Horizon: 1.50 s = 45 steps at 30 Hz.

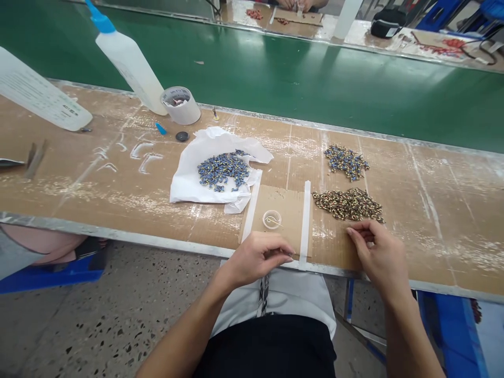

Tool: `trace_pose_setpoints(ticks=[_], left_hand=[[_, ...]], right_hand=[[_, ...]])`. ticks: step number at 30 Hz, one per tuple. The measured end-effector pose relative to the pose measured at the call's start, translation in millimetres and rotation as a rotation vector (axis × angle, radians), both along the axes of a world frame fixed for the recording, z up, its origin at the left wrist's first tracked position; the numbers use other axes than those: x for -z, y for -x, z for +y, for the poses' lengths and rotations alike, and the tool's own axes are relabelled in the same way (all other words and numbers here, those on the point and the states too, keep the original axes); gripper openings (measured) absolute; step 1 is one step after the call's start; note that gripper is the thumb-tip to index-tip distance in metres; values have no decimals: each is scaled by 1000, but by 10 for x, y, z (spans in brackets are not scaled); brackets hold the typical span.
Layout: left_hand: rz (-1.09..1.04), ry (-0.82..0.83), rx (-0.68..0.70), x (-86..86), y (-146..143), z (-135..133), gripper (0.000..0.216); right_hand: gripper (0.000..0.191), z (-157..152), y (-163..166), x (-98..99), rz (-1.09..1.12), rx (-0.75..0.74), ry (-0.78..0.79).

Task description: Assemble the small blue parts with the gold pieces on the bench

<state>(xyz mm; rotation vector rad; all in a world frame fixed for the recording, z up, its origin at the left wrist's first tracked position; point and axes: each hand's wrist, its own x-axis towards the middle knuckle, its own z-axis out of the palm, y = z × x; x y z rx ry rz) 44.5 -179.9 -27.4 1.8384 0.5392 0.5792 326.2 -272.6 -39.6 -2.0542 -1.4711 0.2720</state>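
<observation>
My left hand (264,254) is pinched closed above the near edge of a taped cardboard piece (289,210); what its fingertips hold is too small to make out. Just beyond it sits a small clear round dish (271,219) with a thin pale loop-like item inside. My right hand (376,252) has thumb and forefinger curled together in front of a heap of small brown and gold pieces (348,205); anything between them is hidden. Farther back lies a pile of small blue and yellow pieces (346,163). Many similar blue pieces (223,170) rest on white paper (185,184).
At the left are a white bottle with a blue cap (129,63), another white bottle (39,94) and a tape roll (181,107) with scraps inside. A black disc (181,136) and blue tip (160,128) lie nearby. Behind runs a green belt (252,73); a co-worker's hands (301,5) are beyond.
</observation>
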Motion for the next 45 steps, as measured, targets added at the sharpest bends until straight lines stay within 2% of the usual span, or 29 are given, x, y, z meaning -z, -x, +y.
trace_pose_setpoints(ticks=[4,9,12,16,21,26,31,35,45], left_hand=[[-15,-29,0,46,27,-7,8],[-2,-49,-19,47,33,-18,11],[3,-75,-34,46,34,-24,11],[0,-92,-45,56,32,-37,13],[0,-92,-131,68,20,-73,14],[22,-74,-158,60,17,-84,13],[-5,-138,-148,60,28,-93,18],[-14,-157,-175,73,35,-129,19],[-39,-168,-205,58,8,-136,13]], right_hand=[[22,-90,61,-64,156,-48,-67],[12,-146,392,-106,486,-35,-162],[17,-155,622,-109,711,10,-99],[15,-103,869,-97,929,-18,-31],[8,-11,1012,-15,942,-24,-176],[10,-21,1043,41,921,-54,-88],[9,-42,1071,24,984,-66,-46],[2,-43,1100,-1,1021,-128,-61],[6,-56,1117,10,995,-213,-66]])
